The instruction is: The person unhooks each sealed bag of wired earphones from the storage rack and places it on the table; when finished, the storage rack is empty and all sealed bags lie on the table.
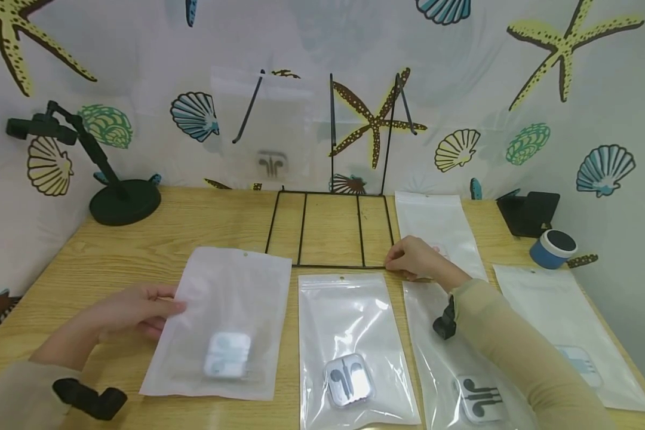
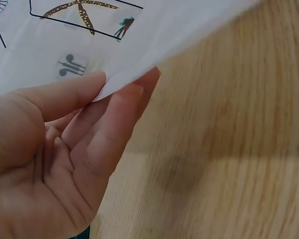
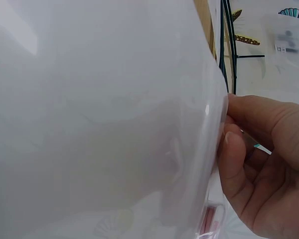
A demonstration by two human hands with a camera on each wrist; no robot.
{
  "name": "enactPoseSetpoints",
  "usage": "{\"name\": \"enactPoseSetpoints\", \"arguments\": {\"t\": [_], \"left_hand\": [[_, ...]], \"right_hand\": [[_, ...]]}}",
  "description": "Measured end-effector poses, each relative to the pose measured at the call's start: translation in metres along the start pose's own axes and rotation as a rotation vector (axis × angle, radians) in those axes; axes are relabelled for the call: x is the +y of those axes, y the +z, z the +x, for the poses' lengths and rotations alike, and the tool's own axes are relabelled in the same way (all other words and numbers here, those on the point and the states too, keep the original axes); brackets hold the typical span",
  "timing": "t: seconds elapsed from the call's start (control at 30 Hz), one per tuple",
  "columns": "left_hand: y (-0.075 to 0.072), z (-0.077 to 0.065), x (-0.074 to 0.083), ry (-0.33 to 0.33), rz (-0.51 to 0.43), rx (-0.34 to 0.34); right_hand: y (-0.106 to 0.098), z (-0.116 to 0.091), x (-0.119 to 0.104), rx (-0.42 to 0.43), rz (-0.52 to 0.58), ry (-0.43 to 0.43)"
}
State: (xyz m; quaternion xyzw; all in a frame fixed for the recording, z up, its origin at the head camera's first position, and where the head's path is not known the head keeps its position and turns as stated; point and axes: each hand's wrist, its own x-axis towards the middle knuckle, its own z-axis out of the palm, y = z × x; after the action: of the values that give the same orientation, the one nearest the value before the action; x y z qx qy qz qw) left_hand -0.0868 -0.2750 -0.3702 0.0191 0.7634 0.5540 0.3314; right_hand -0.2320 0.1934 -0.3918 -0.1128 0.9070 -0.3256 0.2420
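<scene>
My left hand [image 1: 134, 310] pinches the left edge of a white zip pouch [image 1: 215, 322]; a pale square case shows through its lower part. In the left wrist view, thumb and fingers meet on the pouch's edge [image 2: 139, 55]. My right hand [image 1: 416, 258] is at the near right corner of the black wire rack [image 1: 341, 267]. In the right wrist view its thumb and index finger pinch the edge of a glossy pouch [image 3: 114, 124]. That looks like the pouch with earphones [image 1: 435, 352] under my right forearm, partly hidden. Between my hands lies another earphone pouch [image 1: 349, 328].
A translucent pouch [image 1: 271, 128] with earphones hangs at the rack's back left. More white pouches [image 1: 435, 215] lie right, one near the table edge [image 1: 543, 304]. A black lamp-like stand [image 1: 125, 202] stands left; a blue jar [image 1: 552, 248] and black holder [image 1: 528, 214] stand right.
</scene>
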Motion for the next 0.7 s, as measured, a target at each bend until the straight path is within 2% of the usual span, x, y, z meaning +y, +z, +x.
{"name": "enactPoseSetpoints", "arguments": {"t": [0.1,0.2,0.37,0.7], "left_hand": [[0.002,0.002,-0.001,0.003,0.002,-0.065],[0.005,0.003,-0.002,-0.014,0.026,-0.083],[0.01,0.003,-0.004,-0.065,0.075,-0.055],[0.011,0.005,-0.002,-0.101,0.201,-0.014]], "right_hand": [[0.0,0.0,0.0,-0.005,-0.001,-0.007],[0.0,0.0,0.0,-0.004,0.0,-0.004],[0.0,0.001,0.0,-0.004,-0.005,0.018],[0.0,0.003,0.002,-0.005,-0.017,0.013]]}}
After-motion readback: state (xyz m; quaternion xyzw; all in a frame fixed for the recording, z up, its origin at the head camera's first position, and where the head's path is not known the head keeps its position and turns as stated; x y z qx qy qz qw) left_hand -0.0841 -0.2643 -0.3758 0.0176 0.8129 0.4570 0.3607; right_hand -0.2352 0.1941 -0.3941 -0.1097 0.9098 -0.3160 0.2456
